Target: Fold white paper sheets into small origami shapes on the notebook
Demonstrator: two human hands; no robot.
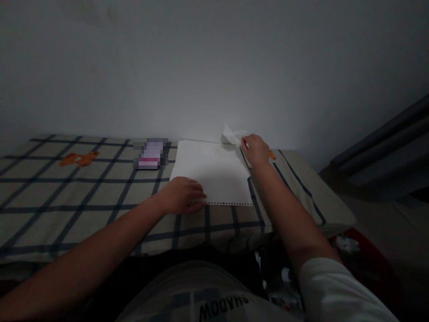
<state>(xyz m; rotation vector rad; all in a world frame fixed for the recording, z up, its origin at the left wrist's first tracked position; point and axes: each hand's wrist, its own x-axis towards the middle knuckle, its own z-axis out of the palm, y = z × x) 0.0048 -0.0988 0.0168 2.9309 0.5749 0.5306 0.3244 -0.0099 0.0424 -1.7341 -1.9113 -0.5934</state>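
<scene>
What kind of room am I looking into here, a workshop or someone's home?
Most likely a home, probably a bedroom. The hands work on a checked bedsheet with orange cartoon prints, pushed against a bare white wall. A white paper sheet lies on it, not a workbench.

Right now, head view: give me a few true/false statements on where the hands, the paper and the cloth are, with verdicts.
1. The left hand rests on the near edge of the white paper sheet. True.
2. The right hand holds a pen. False: its fingers hold a folded paper piece.
3. The sheet lies on a plaid cloth. True.
4. The blurred pink-and-white object sits right of the sheet. False: it sits left of it.
</scene>
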